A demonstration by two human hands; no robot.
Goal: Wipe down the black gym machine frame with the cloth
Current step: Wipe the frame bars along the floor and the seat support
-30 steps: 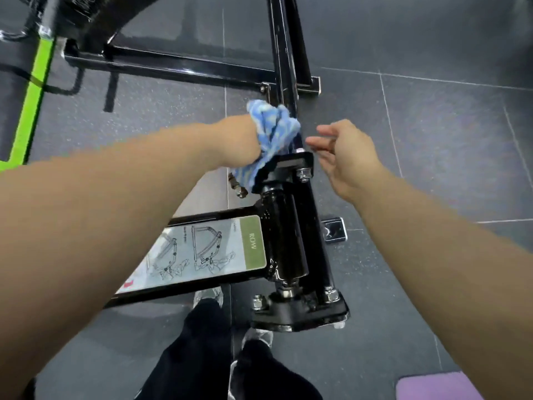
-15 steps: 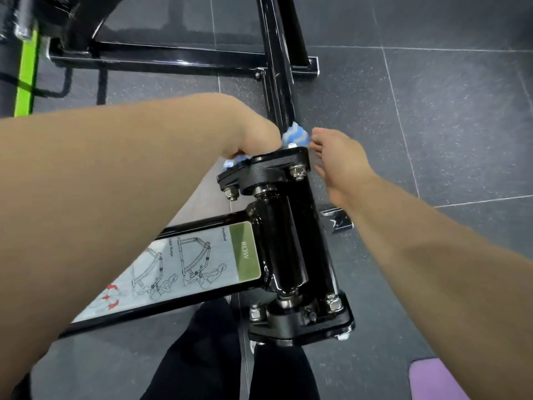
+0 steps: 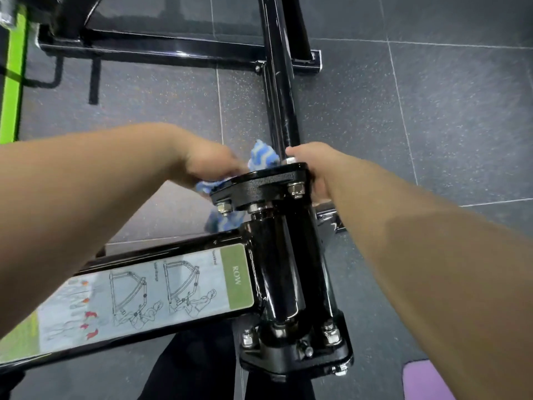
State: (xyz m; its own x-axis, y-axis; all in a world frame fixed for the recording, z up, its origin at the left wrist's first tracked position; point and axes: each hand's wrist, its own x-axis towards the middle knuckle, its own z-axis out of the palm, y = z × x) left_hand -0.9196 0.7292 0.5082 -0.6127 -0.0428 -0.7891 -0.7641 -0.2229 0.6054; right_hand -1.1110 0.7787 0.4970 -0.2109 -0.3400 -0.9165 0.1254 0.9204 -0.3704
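The black gym machine frame (image 3: 284, 272) rises toward me, with a bolted pivot plate (image 3: 259, 186) on top and a long upright post (image 3: 281, 105) running down to the floor bars. My left hand (image 3: 207, 166) grips a blue and white cloth (image 3: 262, 157) against the far left side of the plate; cloth ends hang below the plate's left bolt. My right hand (image 3: 315, 168) is curled around the right edge of the plate, its fingers hidden behind the metal.
An arm with a "ROW" instruction sticker (image 3: 150, 287) sticks out to the left. A green bar (image 3: 13, 79) stands at far left. A purple mat corner (image 3: 427, 382) lies at bottom right. Grey rubber floor tiles (image 3: 432, 111) surround the frame; my dark trousers (image 3: 196, 368) are below.
My right hand moved from hovering open beside the post to the plate's right edge. My left hand carried the cloth down from the post to the plate's far left side.
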